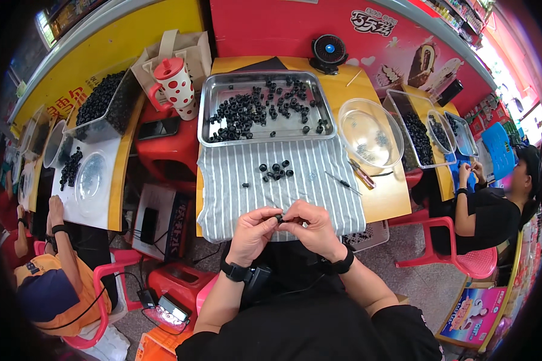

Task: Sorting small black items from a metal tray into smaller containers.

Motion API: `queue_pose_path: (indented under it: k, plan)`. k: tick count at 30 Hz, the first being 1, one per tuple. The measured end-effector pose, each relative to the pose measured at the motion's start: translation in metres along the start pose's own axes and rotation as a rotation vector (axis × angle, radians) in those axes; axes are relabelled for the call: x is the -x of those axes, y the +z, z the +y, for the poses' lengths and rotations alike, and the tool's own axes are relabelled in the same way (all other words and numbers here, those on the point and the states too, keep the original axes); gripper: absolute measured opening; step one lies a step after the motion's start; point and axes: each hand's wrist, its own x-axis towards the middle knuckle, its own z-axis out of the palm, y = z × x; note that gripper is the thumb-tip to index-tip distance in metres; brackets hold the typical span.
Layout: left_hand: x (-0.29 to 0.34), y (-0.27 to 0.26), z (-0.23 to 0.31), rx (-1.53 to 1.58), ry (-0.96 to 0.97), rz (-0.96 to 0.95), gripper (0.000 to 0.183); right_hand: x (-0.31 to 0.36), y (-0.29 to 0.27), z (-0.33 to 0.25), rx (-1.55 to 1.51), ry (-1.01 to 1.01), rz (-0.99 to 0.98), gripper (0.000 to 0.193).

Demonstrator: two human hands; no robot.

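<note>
Between the fingertips of my left hand [256, 231] and my right hand [308, 225] is a small black ring-like part [279, 218]. Both hands are pinched closed on it, just above the near edge of a grey-and-white striped cloth [235, 192]. Farther up the cloth lies a loose cluster of the same black parts [276, 171], with one lying apart to the left. A thin dark pointed tool [341, 181] rests on the cloth's right side. Beside it, a screwdriver-like tool with a brownish handle [364, 175] lies at the cloth's edge.
Behind the cloth stands a metal tray [206, 114] holding many black parts. A clear round tub [394, 135] with small clear pieces is on its right. A black fan [329, 53] sits at the back. At left, a red-dotted cup [176, 84] stands on a stool. People work on both sides.
</note>
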Motion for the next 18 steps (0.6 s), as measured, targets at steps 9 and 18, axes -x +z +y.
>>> queue_pose_path:
  k: [9,18]
  plan:
    - [-0.0012,0.0025,0.0,-0.047,0.005,0.025,0.024,0.0012,-0.0002,0.0037,-0.028,0.081,0.002,0.014]
    - [-0.0002,0.0016,0.0001,-0.031,0.006,0.006,0.023,0.0037,0.0001,0.0049,-0.137,0.074,-0.002,0.009]
